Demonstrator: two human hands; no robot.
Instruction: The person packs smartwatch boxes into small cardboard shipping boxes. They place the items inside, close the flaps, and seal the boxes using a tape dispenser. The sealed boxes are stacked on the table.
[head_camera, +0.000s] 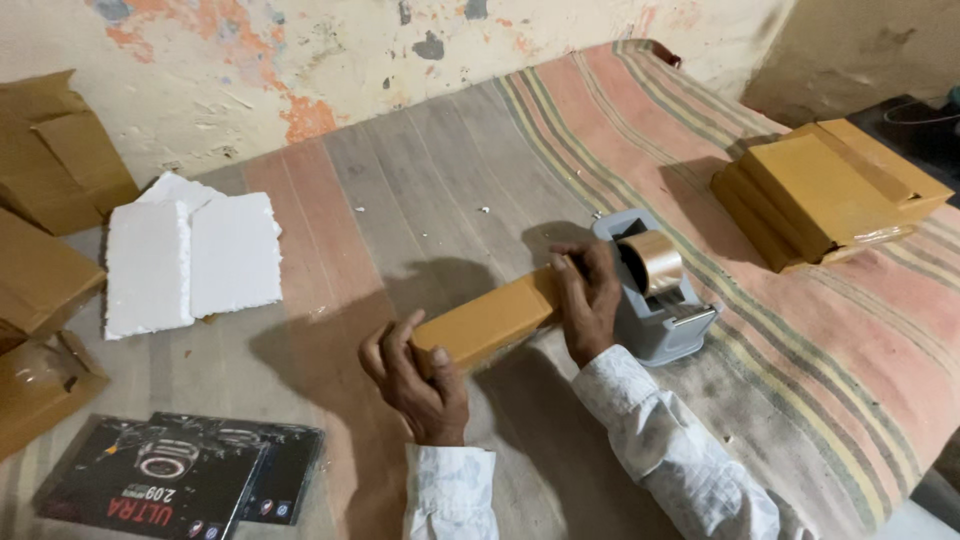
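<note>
A long brown cardboard box (487, 320) lies on the striped cloth in the middle of the view. My left hand (415, 378) grips its near left end, thumb on top. My right hand (587, 298) wraps over its far right end. Just right of that hand stands a grey tape dispenser (662, 320) with a roll of brown tape (655, 260) in it. Both my sleeves are white.
A stack of brown boxes (830, 190) sits at the right. White foam pieces (190, 255) lie at the left, beside open cardboard cartons (40, 270). Two black printed product boxes (180, 480) lie at the lower left. A peeling wall (300, 60) runs along the back.
</note>
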